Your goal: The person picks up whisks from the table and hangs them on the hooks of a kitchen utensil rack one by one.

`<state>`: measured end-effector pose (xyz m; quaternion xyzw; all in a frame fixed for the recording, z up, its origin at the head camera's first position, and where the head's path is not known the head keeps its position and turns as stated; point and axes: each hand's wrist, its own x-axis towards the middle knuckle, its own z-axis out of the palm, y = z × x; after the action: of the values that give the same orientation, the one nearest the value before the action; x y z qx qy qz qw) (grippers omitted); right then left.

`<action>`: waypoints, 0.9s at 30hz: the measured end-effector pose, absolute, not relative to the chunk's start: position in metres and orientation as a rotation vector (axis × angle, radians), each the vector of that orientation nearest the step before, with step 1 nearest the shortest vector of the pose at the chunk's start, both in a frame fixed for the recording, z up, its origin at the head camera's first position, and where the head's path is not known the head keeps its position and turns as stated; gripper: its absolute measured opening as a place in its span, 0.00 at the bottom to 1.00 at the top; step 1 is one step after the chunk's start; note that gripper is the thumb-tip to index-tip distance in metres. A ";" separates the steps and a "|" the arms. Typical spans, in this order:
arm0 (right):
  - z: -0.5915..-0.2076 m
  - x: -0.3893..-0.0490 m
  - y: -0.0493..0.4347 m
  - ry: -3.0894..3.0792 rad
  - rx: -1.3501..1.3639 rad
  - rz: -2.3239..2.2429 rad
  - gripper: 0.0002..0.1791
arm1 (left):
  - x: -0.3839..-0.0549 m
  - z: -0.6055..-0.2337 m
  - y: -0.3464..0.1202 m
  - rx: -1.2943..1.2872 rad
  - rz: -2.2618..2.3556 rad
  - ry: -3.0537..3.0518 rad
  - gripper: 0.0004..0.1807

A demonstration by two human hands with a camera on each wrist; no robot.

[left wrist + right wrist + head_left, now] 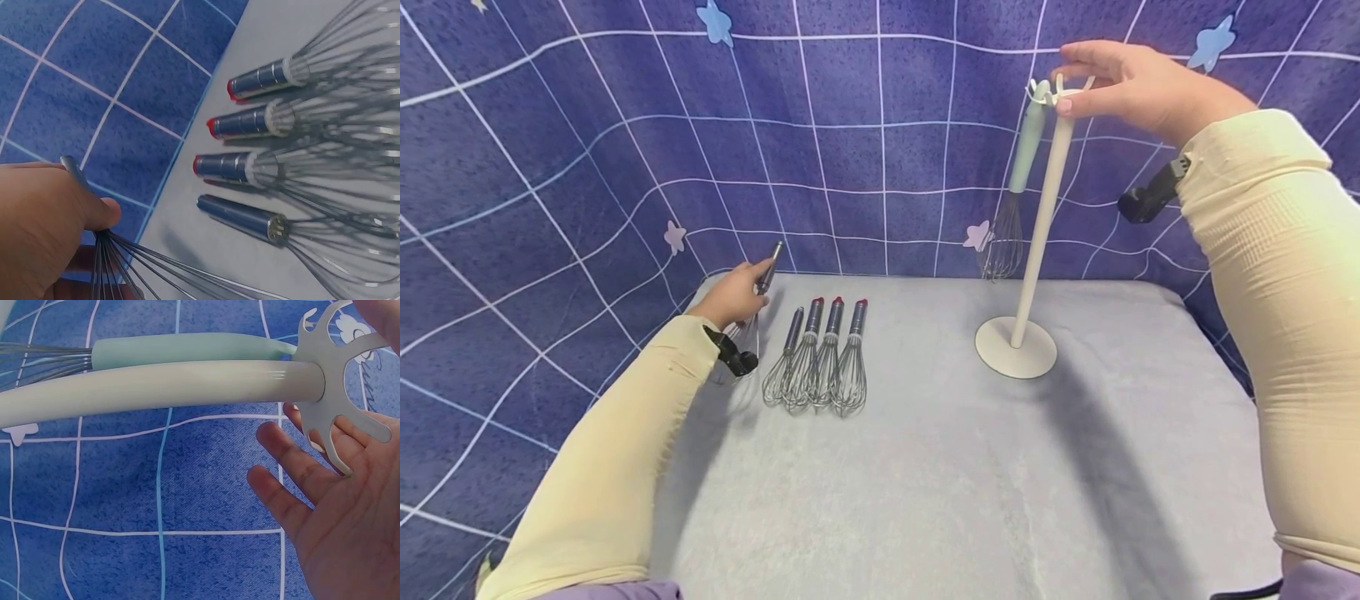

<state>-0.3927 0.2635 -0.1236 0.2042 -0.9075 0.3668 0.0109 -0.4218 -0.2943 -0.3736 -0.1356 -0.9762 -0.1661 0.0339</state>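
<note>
My left hand [733, 293] grips a metal whisk [777, 252] near the bottom of its slim silver handle. The handle points up and the wires hang down, partly hidden by the hand and wrist camera. On the table beside it lie another plain silver whisk [793, 329] and three whisks with red-tipped handles [833, 318]. My right hand [1138, 83] holds the hooked top of a cream stand [1039, 237], its thumb in front and fingers behind. A whisk with a mint-green handle [1030, 142] hangs from one of the hooks, on the pole's left.
The stand's round base [1000, 354] rests on the table's right half. A grey cloth covers the table [925, 467]. Behind and to the left hangs a blue curtain [880, 150] with a white grid and stars.
</note>
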 end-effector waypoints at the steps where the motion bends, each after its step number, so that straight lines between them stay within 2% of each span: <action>1: -0.124 -0.393 0.263 -2.828 0.640 1.148 0.44 | -0.421 -0.371 -0.292 -0.421 -0.515 -2.999 0.43; 27: -0.125 -0.391 0.264 -2.818 0.632 1.128 0.45 | -0.417 -0.333 -0.244 -0.491 -0.687 -2.933 0.45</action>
<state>-0.3911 0.2635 -0.1252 0.2039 -0.9087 0.3636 0.0205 -0.4167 -0.2437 -0.3330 -0.1607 -0.9600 -0.2249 0.0445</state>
